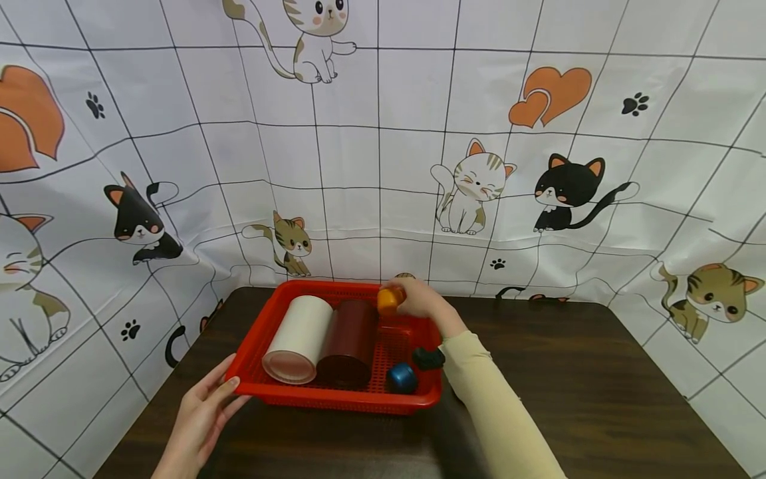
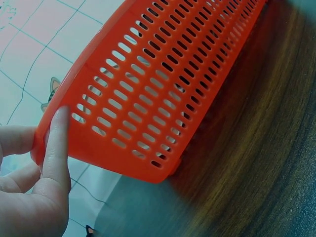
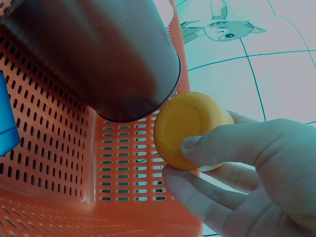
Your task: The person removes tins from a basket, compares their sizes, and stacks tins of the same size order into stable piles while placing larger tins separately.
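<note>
A red plastic basket (image 1: 335, 399) with slotted walls sits on the table. My left hand (image 1: 200, 416) grips its near left corner, with the thumb on the rim; the left wrist view shows that hand (image 2: 42, 173) against the basket's outer wall (image 2: 123, 98). Over the basket's far right part, my right hand (image 1: 421, 299) holds a yellow-orange rounded object (image 3: 185, 131) by its sides, its dished round end showing. Inside lie a white cylinder (image 1: 302, 332) and a dark brown cylinder (image 1: 353, 339), side by side. A shiny blue rounded object (image 1: 401, 378) is in the near right corner.
A small dark item (image 1: 428, 359) shows beside the right sleeve; its kind is unclear. The dark wooden table (image 1: 568, 379) extends to the right of the basket. A white sheet (image 1: 407, 166) printed with cats and grid lines hangs behind and at the sides.
</note>
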Motion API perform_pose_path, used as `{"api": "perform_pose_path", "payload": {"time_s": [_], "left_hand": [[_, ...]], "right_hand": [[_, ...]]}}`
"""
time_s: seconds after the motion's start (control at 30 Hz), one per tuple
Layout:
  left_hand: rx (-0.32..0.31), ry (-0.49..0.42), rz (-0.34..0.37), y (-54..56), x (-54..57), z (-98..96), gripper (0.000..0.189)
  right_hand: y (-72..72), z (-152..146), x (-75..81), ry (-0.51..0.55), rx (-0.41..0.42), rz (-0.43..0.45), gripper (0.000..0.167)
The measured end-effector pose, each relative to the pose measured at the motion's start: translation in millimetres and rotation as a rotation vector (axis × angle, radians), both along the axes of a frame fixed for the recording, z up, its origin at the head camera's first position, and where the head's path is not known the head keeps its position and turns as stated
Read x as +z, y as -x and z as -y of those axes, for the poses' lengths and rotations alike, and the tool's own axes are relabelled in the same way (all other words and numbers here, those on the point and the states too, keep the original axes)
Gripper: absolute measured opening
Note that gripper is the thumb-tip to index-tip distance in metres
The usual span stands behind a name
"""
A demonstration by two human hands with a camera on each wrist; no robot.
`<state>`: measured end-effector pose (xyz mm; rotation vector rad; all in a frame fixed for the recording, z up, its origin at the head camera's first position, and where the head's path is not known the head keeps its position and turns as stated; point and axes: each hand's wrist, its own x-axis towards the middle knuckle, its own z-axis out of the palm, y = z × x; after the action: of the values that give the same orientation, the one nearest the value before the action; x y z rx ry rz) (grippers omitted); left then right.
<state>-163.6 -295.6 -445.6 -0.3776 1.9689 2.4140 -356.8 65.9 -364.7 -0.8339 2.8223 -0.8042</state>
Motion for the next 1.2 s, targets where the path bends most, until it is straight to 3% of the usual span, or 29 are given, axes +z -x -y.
{"api": "perform_pose_path", "payload": {"time_s": [0.23, 0.6, 0.93, 1.2], "left_hand": [[-0.011, 0.000, -0.044, -1.4, -0.4, -0.6, 0.073], [-0.007, 0.002, -0.007, -1.2, 2.0, -1.2, 0.072], [0.002, -0.001, -0.020, -1.3, 0.5, -1.2, 0.072], [0.003, -0.013, -0.032, -0.2, -1.3, -0.4, 0.072]], "right_hand": [[-3.0, -4, -1.2, 0.087, -0.025, 0.010, 0.052], [-4.2, -11, -10.2, 0.182, -0.059, -0.008, 0.051], [-4.7, -12, -17.2, 0.471, -0.112, 0.134, 0.051], [-7.5, -14, -17.8, 0.587, -0.118, 0.200, 0.044]]}}
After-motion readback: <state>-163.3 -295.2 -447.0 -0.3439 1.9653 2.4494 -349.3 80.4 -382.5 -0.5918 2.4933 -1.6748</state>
